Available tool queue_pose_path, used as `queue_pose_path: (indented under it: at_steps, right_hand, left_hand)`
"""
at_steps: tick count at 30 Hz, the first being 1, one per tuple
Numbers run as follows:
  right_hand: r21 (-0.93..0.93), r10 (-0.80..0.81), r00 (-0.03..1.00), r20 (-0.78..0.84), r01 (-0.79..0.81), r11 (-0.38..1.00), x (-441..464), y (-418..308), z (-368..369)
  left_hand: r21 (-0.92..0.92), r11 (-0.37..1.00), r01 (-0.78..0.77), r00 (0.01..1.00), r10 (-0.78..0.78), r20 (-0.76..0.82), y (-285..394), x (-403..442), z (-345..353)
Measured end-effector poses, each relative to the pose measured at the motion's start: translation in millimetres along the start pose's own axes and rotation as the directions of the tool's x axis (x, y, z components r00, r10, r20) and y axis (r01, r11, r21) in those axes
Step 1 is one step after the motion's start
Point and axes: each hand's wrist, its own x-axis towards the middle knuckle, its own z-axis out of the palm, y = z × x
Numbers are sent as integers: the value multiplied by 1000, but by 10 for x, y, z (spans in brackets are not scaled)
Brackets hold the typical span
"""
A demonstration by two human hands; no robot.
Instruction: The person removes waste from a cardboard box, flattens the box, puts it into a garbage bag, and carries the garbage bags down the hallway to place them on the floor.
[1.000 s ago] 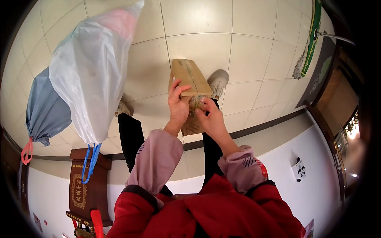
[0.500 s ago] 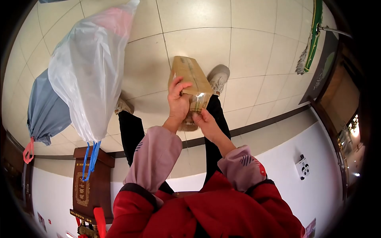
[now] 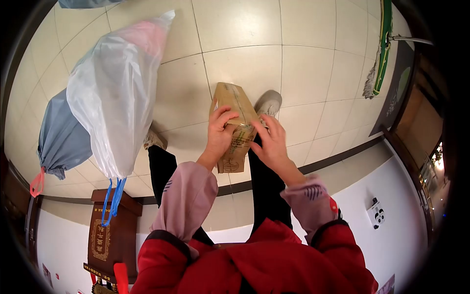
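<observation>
A brown cardboard box [image 3: 239, 100] with clear tape along its top is held above the floor, between my legs. At its near end a printed flap [image 3: 236, 156] hangs folded down toward me. My left hand [image 3: 220, 133] is closed around the left near corner, with its fingers over the top edge. By the right near edge, my right hand [image 3: 272, 142] has its fingers and thumb spread apart, the fingertips at the box's corner. The contents of the box are hidden.
A white plastic bag [image 3: 115, 93] with blue ties and a grey-blue bag [image 3: 63, 134] with a pink tie stand at left. A dark wooden stand [image 3: 115, 235] is nearer me at left. A green-framed mop [image 3: 384, 49] lies at far right.
My right hand has released its pinch at the box's near end and moved up and right, its fingers spreading. The flap is now more exposed. My left hand keeps its hold.
</observation>
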Motion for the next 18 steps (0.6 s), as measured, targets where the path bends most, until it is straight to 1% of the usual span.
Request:
queue_pose_path:
  at_steps: [1, 2, 5, 8, 9, 11, 15, 16, 18]
  right_hand:
    - [5, -74, 997, 34, 74, 997, 94, -60, 31]
    - [5, -112, 992, 52, 111, 994, 141, -93, 61]
    - [109, -205, 978, 28, 201, 974, 156, -187, 50]
    - [284, -217, 975, 44, 196, 939, 118, -308, -173]
    - [393, -170, 983, 75, 128, 911, 99, -354, -298]
    - [587, -95, 984, 152, -13, 809, 30, -484, -572]
    - [567, -132, 975, 179, 7, 824, -70, -1005, -1235]
    - [533, -153, 984, 86, 84, 842, -125, -1140, -1370]
    - [312, -357, 930, -85, 365, 877, -207, -1341, -1591]
  left_hand:
    - [34, 999, -27, 1000, 27, 11, 9, 7, -41]
    - [70, 996, -56, 998, 54, 25, 5, 11, -74]
    - [-18, 999, 49, 998, -48, 47, 26, -20, -197]
    - [-19, 1000, 19, 997, -18, 81, 330, -89, -400]
    - [-27, 999, 31, 993, -27, 115, 502, -107, -464]
    - [-42, 998, 53, 982, -44, 184, 886, -200, -581]
    - [-52, 998, 35, 955, -19, 295, 1674, -439, -734]
    - [45, 998, -46, 947, 29, 319, 1939, -509, -768]
    - [251, 938, -239, 923, 140, 358, 2389, -647, -890]
